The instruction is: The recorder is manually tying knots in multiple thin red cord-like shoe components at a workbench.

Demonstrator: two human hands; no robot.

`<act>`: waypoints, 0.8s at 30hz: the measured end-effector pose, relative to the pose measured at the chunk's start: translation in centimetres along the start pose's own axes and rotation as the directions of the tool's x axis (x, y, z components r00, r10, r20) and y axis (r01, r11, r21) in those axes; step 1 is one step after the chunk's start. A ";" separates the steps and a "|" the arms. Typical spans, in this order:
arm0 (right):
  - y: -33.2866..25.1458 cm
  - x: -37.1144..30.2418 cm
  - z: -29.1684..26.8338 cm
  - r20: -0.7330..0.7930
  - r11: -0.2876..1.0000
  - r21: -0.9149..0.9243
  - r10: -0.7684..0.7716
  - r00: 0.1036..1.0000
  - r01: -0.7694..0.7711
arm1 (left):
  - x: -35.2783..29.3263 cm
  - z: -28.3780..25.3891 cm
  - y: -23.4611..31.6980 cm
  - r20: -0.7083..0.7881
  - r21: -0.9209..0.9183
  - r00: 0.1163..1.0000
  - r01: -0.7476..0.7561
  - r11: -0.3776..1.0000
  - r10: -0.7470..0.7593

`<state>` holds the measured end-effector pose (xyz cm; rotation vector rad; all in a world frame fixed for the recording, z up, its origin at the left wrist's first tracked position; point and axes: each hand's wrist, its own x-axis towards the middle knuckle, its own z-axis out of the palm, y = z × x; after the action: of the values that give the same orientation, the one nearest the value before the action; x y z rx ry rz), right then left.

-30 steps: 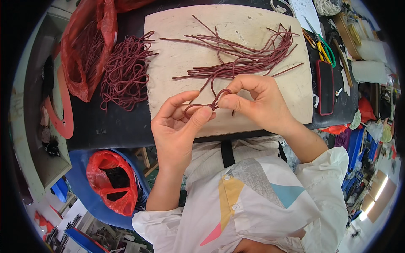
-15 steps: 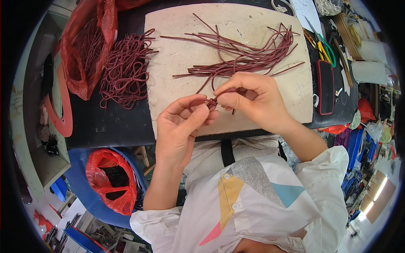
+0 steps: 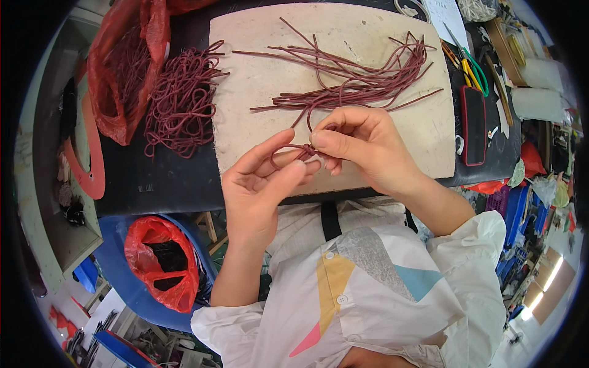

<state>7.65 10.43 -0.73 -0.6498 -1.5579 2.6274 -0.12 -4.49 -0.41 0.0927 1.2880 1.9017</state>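
Observation:
Between my two hands is a dark red cord (image 3: 284, 146) with a small knot and a loop, held above the near part of a pale board. My left hand (image 3: 261, 181) supports the knotted part between thumb and fingers, its index finger lifted beside the loop. My right hand (image 3: 362, 144) pinches the cord close to the knot with thumb and index finger. Part of the cord is hidden behind the right fingers. Beyond the hands, a bundle of loose straight cords (image 3: 343, 92) of the same colour lies on the board (image 3: 257, 24).
Left of the board sit a heap of looped, knotted cords (image 3: 184, 101) and a red plastic bag (image 3: 104, 80). To the right lie a red-edged black phone (image 3: 472, 126) and green-handled scissors (image 3: 478, 73). A blue bin (image 3: 126, 282) with a red liner stands lower left.
My left index finger has lifted and opened away from the cord, and the loop shows more fully. My right fingers have closed in nearer the knot.

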 end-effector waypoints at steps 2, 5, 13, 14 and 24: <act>-0.2 -0.1 -0.2 -0.017 0.996 -0.084 0.005 1.000 -0.006 | 0.0 -0.6 0.5 0.000 0.003 0.998 0.065 0.998 -0.065; -1.0 -0.1 -0.3 -0.061 0.980 0.129 0.162 0.985 -0.153 | 0.0 -0.7 0.2 -0.083 0.068 0.994 0.081 0.994 -0.076; 0.1 -0.2 -1.0 -0.060 0.992 -0.124 -0.020 0.998 0.013 | -0.1 -1.0 -0.2 -0.044 0.003 0.995 0.092 0.996 -0.092; 0.0 -0.2 -1.0 -0.046 0.993 -0.114 -0.005 0.999 0.000 | -0.1 -1.0 -0.3 -0.042 0.005 0.996 0.082 0.997 -0.082; -0.4 -0.5 0.1 0.063 0.985 -0.150 0.093 0.994 -0.083 | -0.5 -0.5 -1.0 -0.049 0.293 0.980 -0.171 0.941 0.193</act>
<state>7.97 10.46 -0.20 -0.6563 -1.7975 2.6429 0.56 -5.02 -1.28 0.3005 1.6534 1.8724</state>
